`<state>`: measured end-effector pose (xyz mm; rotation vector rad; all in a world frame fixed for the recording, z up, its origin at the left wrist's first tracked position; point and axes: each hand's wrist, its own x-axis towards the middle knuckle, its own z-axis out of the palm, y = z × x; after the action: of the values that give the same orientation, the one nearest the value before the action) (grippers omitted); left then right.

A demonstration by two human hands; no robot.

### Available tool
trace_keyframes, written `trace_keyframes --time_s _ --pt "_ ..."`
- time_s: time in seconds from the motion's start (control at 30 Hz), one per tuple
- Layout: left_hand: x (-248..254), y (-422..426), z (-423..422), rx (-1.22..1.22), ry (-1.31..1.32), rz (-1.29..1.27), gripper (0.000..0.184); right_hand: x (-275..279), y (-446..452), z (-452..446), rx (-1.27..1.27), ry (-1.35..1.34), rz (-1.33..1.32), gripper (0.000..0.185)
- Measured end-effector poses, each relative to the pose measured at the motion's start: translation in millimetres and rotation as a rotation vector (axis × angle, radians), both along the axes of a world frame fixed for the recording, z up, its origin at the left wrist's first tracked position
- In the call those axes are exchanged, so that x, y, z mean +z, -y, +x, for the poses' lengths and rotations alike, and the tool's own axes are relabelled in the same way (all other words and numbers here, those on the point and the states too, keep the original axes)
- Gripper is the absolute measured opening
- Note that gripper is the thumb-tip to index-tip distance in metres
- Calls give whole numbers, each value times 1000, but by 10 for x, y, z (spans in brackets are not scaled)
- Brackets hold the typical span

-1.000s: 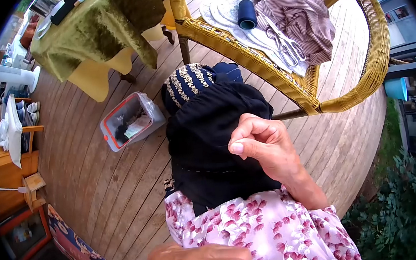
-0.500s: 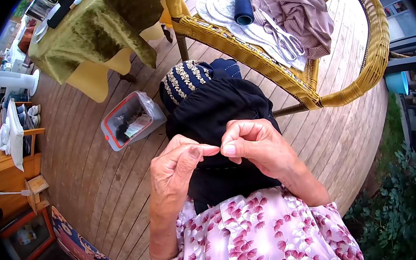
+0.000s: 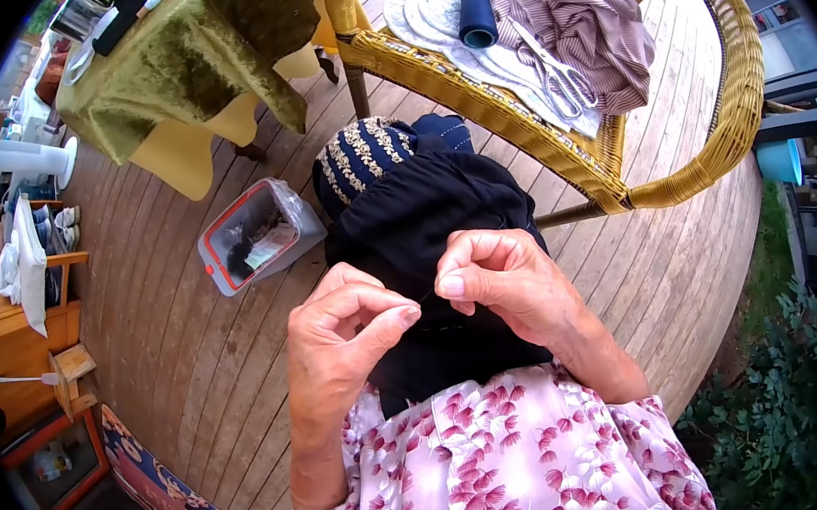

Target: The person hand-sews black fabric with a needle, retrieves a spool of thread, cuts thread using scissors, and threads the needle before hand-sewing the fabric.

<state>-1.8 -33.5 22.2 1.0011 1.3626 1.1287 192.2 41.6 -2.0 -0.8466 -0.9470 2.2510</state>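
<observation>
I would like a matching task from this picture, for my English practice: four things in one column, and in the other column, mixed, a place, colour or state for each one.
1. Spool
2. Scissors
3. Bin
4. Left hand and right hand

A. On the plank floor, with scraps inside
B. Fingertips pinched, one near the other but apart
C. Dark blue, lying on white cloth
D. Pale, with looped handles, beside the striped cloth

Right pairs: 1-C, 2-D, 3-A, 4-B
</observation>
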Motion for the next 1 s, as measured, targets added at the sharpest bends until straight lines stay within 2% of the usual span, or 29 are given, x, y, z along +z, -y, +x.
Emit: trace_keyframes --time_s 0.2,0.27,0.33,0.4,0.43,0.47,0.53,0.57,0.73,1.0 --pt "-68 -39 63 -144 97 -5 6 -56 8 -27 -20 118 169 10" --pt "-132 -43 151 -43 313 108 8 -43 18 -52 -46 153 246 9" --pt "-185 -45 198 9 407 168 9 35 48 -79 -65 440 826 8" --pt "-167 -72 259 166 438 201 9 92 114 -133 -141 415 1036 12" --pt "-216 -93 255 190 245 256 8 88 125 -142 -156 402 1077 13" --pt "-210 -90 250 189 245 256 8 82 131 -141 -172 389 1119 14" --pt "-188 -84 235 158 -163 267 5 132 77 -99 -164 404 1032 13" --pt "-182 -80 222 156 -163 267 5 147 38 -77 -153 416 945 12" --pt "-152 -59 154 -76 -139 175 4 27 -6 -56 -140 381 852 8" --pt "-192 -44 244 73 -111 288 17 12 -1 -33 -159 311 774 8"
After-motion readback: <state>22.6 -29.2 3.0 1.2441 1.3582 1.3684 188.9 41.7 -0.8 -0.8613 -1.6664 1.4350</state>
